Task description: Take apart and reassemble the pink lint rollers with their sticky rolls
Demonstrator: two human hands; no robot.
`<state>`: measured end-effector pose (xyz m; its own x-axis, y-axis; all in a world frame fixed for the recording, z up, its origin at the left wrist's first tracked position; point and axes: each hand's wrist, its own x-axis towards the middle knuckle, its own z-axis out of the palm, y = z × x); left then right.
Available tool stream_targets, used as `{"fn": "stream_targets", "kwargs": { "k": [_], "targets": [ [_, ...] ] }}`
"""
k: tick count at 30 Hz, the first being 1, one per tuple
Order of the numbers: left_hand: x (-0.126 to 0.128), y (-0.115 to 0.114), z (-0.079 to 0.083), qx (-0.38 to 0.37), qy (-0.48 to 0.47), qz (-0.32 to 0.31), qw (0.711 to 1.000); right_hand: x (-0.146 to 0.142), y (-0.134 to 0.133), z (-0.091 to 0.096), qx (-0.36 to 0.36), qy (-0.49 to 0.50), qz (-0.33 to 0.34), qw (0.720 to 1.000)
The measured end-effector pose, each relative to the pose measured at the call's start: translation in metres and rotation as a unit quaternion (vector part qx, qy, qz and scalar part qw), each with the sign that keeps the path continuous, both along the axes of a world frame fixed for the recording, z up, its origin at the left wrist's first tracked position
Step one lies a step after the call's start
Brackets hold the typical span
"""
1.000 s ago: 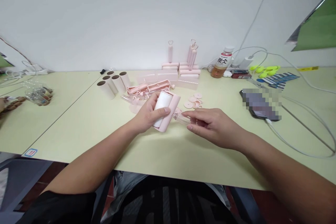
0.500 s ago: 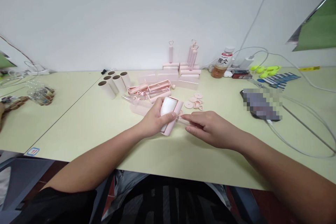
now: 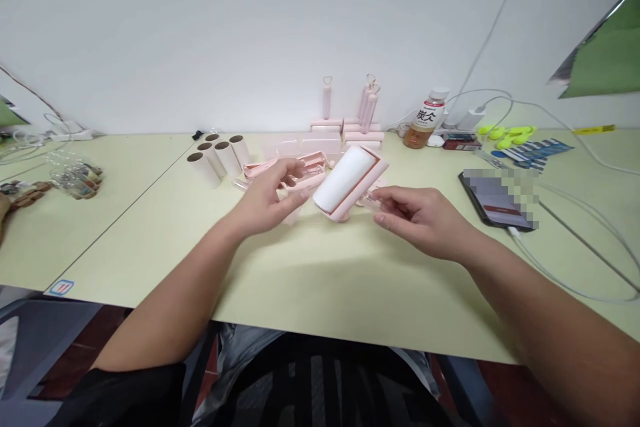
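A lint roller (image 3: 347, 180) with a white sheet roll in a pink frame is tilted in the air above the table. My right hand (image 3: 417, 213) grips its clear handle, fingers and thumb pinched round it. Just left of the roll, my left hand (image 3: 267, 200) is apart from it, thumb and fingers spread and empty. Behind my left hand lie pink roller frames (image 3: 313, 165) and clear handle parts, partly hidden by the hand. Pink discs and caps behind the lint roller are mostly covered by it.
Cardboard-core rolls (image 3: 203, 169) stand at the left. Along the wall are assembled lint rollers (image 3: 370, 113) with upright handles and a drink bottle (image 3: 425, 120). A charging phone (image 3: 497, 203), its cable and striped packets (image 3: 537, 152) lie at the right.
My left hand has let go of the lint roller and moved left, opening. My right hand has lifted the lint roller up and to the right.
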<state>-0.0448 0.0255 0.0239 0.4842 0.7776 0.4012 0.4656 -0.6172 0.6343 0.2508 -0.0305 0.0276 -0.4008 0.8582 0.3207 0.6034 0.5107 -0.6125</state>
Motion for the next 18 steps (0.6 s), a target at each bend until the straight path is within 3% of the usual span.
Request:
{"fn": "stream_targets", "kwargs": {
  "k": [4,7,10,13,16,18],
  "targets": [
    [-0.022,0.008,0.007,-0.002,0.292,-0.021,0.956,0.0,0.003,-0.004,-0.007,0.001,-0.015,1.0],
    [-0.02,0.006,0.004,-0.012,0.355,-0.021,0.934,-0.003,0.003,-0.009,-0.014,-0.003,0.007,1.0],
    [-0.015,0.004,0.006,0.004,0.262,-0.045,0.964,-0.006,0.002,-0.012,-0.025,-0.006,0.042,0.999],
    [-0.013,0.006,0.007,-0.009,0.091,0.02,0.996,-0.009,0.001,-0.014,-0.044,-0.014,0.076,0.996],
    [-0.011,0.012,0.005,-0.051,-0.089,0.128,0.986,-0.014,-0.001,-0.017,-0.068,-0.035,0.099,0.992],
    [-0.008,0.015,0.003,-0.103,-0.22,0.148,0.959,-0.016,-0.002,-0.018,-0.076,-0.053,0.117,0.989]
  ]
}}
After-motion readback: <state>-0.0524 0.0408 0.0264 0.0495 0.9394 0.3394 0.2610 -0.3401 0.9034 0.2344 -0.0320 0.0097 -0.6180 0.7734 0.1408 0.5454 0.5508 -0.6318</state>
